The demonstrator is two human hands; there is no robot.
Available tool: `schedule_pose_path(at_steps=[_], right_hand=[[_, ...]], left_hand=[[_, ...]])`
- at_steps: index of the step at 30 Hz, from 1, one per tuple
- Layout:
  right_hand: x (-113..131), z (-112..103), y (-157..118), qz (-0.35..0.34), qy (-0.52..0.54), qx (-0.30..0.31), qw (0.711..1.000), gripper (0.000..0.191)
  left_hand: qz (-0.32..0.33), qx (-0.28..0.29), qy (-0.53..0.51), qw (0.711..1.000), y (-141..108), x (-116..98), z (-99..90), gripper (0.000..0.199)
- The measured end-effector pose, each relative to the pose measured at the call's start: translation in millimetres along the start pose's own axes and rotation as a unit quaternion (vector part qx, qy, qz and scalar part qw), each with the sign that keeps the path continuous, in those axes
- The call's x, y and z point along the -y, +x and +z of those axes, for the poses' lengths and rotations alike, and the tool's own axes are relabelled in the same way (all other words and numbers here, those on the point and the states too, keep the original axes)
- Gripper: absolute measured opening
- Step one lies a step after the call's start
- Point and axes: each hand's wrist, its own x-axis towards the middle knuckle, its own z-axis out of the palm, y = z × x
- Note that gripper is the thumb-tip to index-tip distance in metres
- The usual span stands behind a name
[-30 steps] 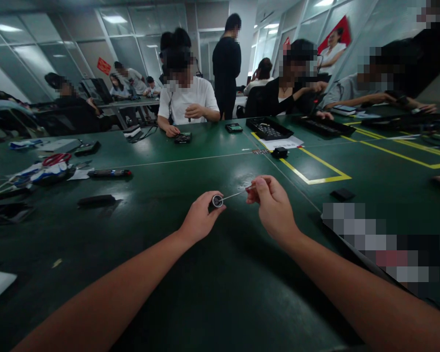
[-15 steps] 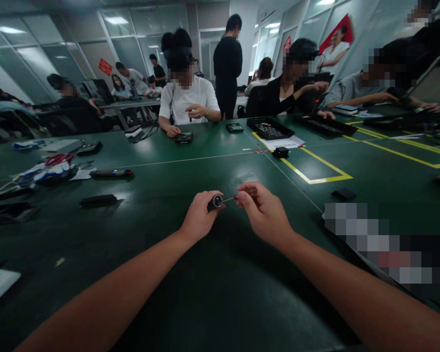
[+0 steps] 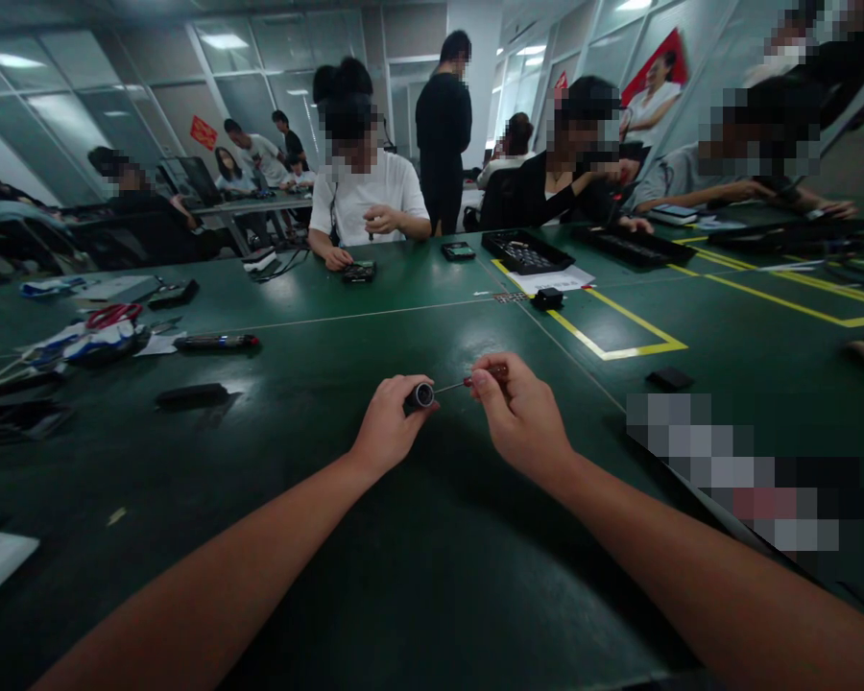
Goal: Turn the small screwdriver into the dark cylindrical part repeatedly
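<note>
Centre frame: left hand [image 3: 391, 422] grips black cylinder [image 3: 420, 395]; right hand [image 3: 524, 411] pinches thin-shafted tool [image 3: 468, 382], shaft running left to cylinder's rim.

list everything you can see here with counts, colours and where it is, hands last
black cylinder: one, black with pale ring, in the left hand
screwdriver: one, reddish handle, in the right hand, shaft towards the cylinder
table: one, green, under the hands
pen-shaped object: one, black with red end, left
flat piece: one, black, nearer than the pen shape
small blocks: two, black, right and far centre
paper: one, white, far centre
trays: at least two, black, far right
tape outlines: several, yellow, right
co-workers: several, mostly dark or white tops, around the room
left hand: one, bare, centre
right hand: one, bare, right of centre
</note>
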Motion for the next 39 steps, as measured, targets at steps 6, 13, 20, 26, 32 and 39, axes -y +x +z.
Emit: schedule_pose_path(at_steps=[6, 13, 20, 26, 32, 39], right_hand=[[3.1, -5.0, -1.3, -0.027, -0.002, -0.027, 0.999, 0.01], [4.7, -3.4, -0.7, -0.039, -0.01, 0.009, 0.999, 0.009], [3.5, -5.3, -0.7, -0.049, -0.022, 0.003, 0.999, 0.008], [2.9, -4.9, -1.4, -0.063, -0.016, 0.022, 0.998, 0.009], [2.4, -5.4, -0.1, -0.05, -0.034, 0.019, 0.998, 0.01], [6.0, -6.9, 1.0, -0.052, -0.045, 0.014, 0.998, 0.01]], left_hand=[[-0.006, 0.001, -0.003, 1.0, 0.1, -1.2, 0.4, 0.023], [-0.008, -0.008, -0.015, 1.0, 0.2, 3.7, 2.8, 0.022], [-0.014, -0.012, -0.014, 1.0, 0.5, 4.6, 2.4, 0.024], [-0.023, -0.004, -0.018, 1.0, 0.6, 2.5, 2.1, 0.024], [-0.039, -0.009, -0.042, 0.998, 0.9, 6.8, 4.9, 0.025], [-0.062, -0.02, -0.068, 0.996, 3.6, 6.6, 3.8, 0.026]])
